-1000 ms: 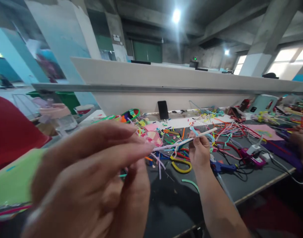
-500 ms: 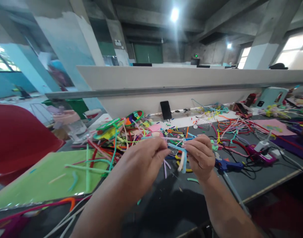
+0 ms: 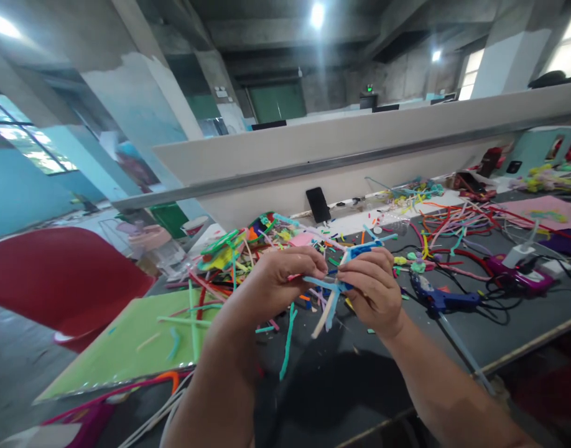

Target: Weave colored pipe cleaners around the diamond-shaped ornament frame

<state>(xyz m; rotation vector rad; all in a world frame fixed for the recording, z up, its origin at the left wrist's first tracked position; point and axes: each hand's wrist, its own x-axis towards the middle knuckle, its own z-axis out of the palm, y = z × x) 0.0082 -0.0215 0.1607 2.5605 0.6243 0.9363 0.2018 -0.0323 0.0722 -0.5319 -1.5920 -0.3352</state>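
Both of my hands are raised over a dark worktable [image 3: 341,398], pinching a small bundle of pipe cleaners [image 3: 329,297] between them. The bundle has light blue and cream strands that hang down and stick out sideways. My left hand [image 3: 285,277] grips its left end with fingers curled. My right hand [image 3: 372,286] is closed around the right part, where a blue piece pokes up above the fingers. A teal strand [image 3: 288,342] dangles below my left hand.
A big heap of coloured pipe cleaners [image 3: 248,246] covers the table behind my hands. A green sheet [image 3: 122,348] lies at left, a blue glue gun [image 3: 441,298] and a purple one [image 3: 523,274] at right, a black phone [image 3: 318,204] leans on the white partition.
My left hand moved away from the camera and met my right hand. The long white strand held out straight is now bent into a bundle between both hands. The view turned left.
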